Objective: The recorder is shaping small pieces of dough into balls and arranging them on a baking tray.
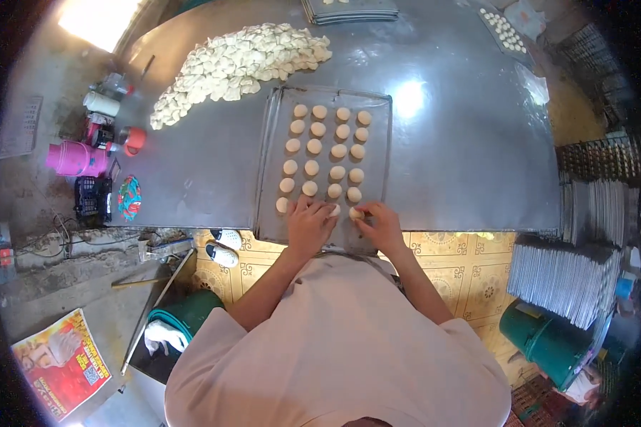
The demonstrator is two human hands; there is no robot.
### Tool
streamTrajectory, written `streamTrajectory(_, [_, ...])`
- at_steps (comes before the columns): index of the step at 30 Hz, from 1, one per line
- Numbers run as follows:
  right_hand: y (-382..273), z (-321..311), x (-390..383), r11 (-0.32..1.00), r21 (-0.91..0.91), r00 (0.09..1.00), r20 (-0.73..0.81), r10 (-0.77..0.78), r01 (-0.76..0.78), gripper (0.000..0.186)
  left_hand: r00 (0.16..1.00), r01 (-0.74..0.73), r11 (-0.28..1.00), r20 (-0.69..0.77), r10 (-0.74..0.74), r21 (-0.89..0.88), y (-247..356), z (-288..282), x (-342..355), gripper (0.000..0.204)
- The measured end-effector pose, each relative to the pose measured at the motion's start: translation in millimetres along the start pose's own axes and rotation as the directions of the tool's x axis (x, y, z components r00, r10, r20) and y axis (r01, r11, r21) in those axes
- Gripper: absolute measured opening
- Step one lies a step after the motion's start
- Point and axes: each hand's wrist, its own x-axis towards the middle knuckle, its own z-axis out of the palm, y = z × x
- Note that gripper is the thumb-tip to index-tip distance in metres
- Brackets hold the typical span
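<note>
A dark metal baking tray [375, 156] lies at the near edge of the table, carrying rows of round, pale dough balls [314, 146]. My right hand [381, 226] pinches a dough ball [355, 213] between thumb and fingertips at the tray's near right. Beside it, my left hand [310, 225] is bent over the nearest row with its fingers closed and pointing down. A second dough ball [335, 211] shows at the left hand's thumb side; whatever sits beneath those fingers is hidden. Another dough ball [283, 206] rests just left of the left hand.
A large heap of dough pieces [242, 60] covers the table's far left. Stacked trays [352, 11] stand at the far edge, and a small tray of dough balls [504, 32] at far right. Left are an orange cup [133, 139] and pink container [77, 158]; right, tray stacks [559, 281].
</note>
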Motion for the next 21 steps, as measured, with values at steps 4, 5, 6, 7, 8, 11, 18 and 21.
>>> streamTrajectory(4, [1.3, 10.5, 7.8, 0.979, -0.122, 0.985, -0.041, -0.167, 0.161, 0.024, 0.997, -0.041, 0.997, 0.072, 0.036, 0.064, -0.4, -5.4, 4.8, 0.034])
streamTrajectory(5, [4.1, 10.6, 7.5, 0.965, -0.139, 0.968, -0.081, -0.237, 0.224, 0.024, 0.999, -0.013, 0.998, 0.05, 0.011, 0.054, -2.4, -8.9, 4.4, 0.036])
streamTrajectory(6, [7.6, 9.7, 5.3, 0.969, -0.167, 0.973, -0.114, -0.2, 0.18, 0.025, 0.998, -0.026, 0.999, 0.057, 0.024, 0.038, -7.3, -13.1, 2.6, 0.038])
streamTrajectory(7, [11.9, 7.3, 0.9, 0.975, -0.173, 0.972, -0.164, -0.166, 0.137, 0.026, 0.998, 0.055, 0.998, -0.017, -0.054, 0.024, -13.7, -18.1, -0.6, 0.039])
streamTrajectory(8, [16.6, 4.4, -4.7, 0.979, -0.176, 0.966, -0.217, -0.14, 0.102, 0.027, 0.994, 0.082, 0.997, -0.074, -0.081, 0.007, -23.8, -23.5, -5.1, 0.039])
streamTrajectory(11, [32.4, -6.0, -28.1, 0.957, -0.198, 0.919, -0.373, 0.124, -0.21, 0.033, 0.923, 0.302, 0.932, -0.305, -0.233, 0.2, -67.7, -39.6, -23.4, 0.036])
streamTrajectory(18, [58.0, -4.4, -47.4, 0.926, -0.052, 0.883, -0.323, 0.34, -0.375, 0.036, 0.917, 0.387, 0.849, -0.052, -0.396, 0.36, -126.2, -58.5, -45.1, 0.023])
streamTrajectory(21, [60.3, 0.1, -42.5, 0.922, -0.05, 0.879, -0.324, 0.35, -0.385, 0.037, 0.921, 0.386, 0.864, -0.078, -0.382, 0.324, -111.9, -60.2, -35.2, 0.022])
